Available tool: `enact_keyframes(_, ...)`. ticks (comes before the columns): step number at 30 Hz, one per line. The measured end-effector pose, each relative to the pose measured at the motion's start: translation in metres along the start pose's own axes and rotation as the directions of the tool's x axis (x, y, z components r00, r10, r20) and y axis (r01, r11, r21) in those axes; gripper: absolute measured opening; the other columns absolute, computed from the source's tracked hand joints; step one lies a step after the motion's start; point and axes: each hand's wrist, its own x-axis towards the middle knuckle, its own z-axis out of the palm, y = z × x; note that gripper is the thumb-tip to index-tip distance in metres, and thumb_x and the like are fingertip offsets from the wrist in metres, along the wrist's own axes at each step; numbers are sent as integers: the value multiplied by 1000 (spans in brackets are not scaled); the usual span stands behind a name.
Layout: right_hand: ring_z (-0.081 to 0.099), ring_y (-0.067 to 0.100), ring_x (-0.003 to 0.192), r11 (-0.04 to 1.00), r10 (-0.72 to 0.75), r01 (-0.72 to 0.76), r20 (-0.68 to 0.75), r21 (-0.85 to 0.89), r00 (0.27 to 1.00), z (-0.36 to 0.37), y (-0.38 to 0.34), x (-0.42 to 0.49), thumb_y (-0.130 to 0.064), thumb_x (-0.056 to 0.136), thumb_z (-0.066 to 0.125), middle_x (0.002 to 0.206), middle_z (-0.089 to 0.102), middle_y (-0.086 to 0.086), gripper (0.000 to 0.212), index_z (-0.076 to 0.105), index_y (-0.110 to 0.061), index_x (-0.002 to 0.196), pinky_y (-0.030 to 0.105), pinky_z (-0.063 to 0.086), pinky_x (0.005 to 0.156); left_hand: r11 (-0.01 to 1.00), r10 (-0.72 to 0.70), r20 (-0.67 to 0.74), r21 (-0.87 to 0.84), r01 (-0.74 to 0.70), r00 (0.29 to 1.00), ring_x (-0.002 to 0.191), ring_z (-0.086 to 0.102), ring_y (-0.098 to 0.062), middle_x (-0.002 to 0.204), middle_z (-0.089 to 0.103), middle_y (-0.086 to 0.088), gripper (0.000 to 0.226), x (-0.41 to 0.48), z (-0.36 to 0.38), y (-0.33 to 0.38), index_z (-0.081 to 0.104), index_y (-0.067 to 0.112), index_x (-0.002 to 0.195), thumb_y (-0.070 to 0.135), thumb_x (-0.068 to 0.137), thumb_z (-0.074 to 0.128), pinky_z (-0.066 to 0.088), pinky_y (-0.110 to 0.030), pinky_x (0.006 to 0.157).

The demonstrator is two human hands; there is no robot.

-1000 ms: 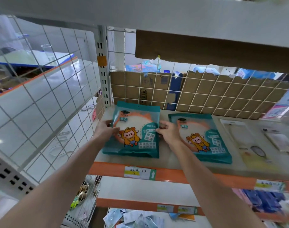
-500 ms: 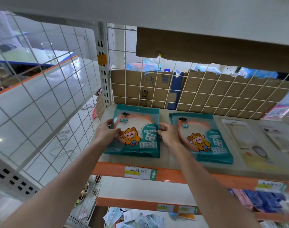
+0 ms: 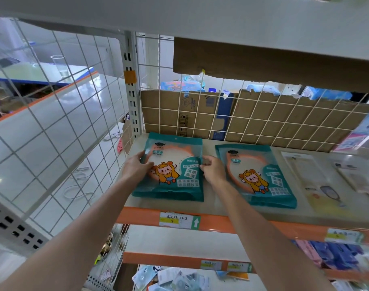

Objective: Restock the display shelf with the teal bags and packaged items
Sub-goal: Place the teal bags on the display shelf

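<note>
1. A shop (small retail, by the look): a white metal display shelf with an orange front edge [image 3: 139, 216] carries a handwritten paper price label [image 3: 175, 221].
2. White wire grid panels [image 3: 263, 117] back the racking, with brown cardboard sheets [image 3: 169, 114] behind.
3. A teal cartoon-printed plastic bag [image 3: 179, 185] lies beside a matching second teal bag [image 3: 269, 181].

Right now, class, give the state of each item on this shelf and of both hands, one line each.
Left teal cartoon-print plastic bag: flat on the grey shelf, held at both side edges.
Right teal cartoon-print plastic bag: flat, untouched.
Clear flat packet: flat, untouched.
Left hand: grips the left bag's left edge.
Right hand: pinches its right edge.
</note>
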Motion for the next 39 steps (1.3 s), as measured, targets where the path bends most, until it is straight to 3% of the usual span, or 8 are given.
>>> enact_keyframes(6,55,23,116,999,9,-10,-29,-31,1000,0,-2,-5,-9,94,51,136,51,9,42,46,-11,135,35,48,94,998,9,47,65,-12,999,94,61,-23,134,49,-10,66,0,-3,0,29,23,145,26,87,61,55,-43,81)
enact_keyframes(13,58,20,105,993,-22,27,38,-115,999,-10,-19,-19,-15,94,54,125,57,9,42,45,-8,134,30,50,83,990,95,22,105,-96,995,72,48,-6,128,51,-13,58,-1,-2,2,35,13,143,20,90,57,40,-21,57)
enact_keyframes(18,59,22,107,980,-50,56,36,-192,998,-4,-22,-30,-14,92,56,125,59,10,37,52,-7,128,30,50,82,979,129,21,154,-130,991,73,47,-6,124,53,-13,53,-3,-4,-3,38,10,140,16,91,57,38,-18,57)
enact_keyframes(23,58,22,106,967,-75,83,41,-243,996,-3,-23,-37,-11,93,55,124,60,9,37,52,-7,129,31,49,83,974,159,10,163,-158,987,108,53,-23,128,52,-13,54,-7,-6,-10,41,10,137,18,87,60,48,-42,93)
enact_keyframes(30,57,19,106,974,-123,120,-1,-191,992,-1,-19,-43,-21,94,54,134,50,9,49,39,-11,140,27,51,76,952,220,30,212,-221,975,127,40,-29,143,37,-13,62,-13,-10,-3,32,10,143,24,89,59,37,-47,106)
enact_keyframes(33,47,23,122,883,-294,236,-88,-405,952,-15,-22,-48,-30,95,52,141,41,9,56,31,-16,144,35,47,94,772,427,78,488,-408,901,143,11,-25,156,12,-6,66,-17,-7,15,22,17,148,35,92,53,11,-46,115)
enact_keyframes(35,25,28,139,704,-403,255,-78,-663,912,-31,-22,-50,-36,94,51,152,27,9,61,26,-17,147,44,24,113,580,522,203,628,-519,829,145,1,-23,158,5,-5,68,-21,1,33,20,21,148,40,91,52,0,-45,117)
enact_keyframes(39,5,33,144,472,-340,139,-34,-870,940,-73,-10,-59,-41,95,45,157,9,11,65,14,-22,149,51,8,115,323,540,419,698,-639,730,145,-1,-25,158,6,-7,67,-39,43,73,23,21,147,40,90,53,-1,-47,116)
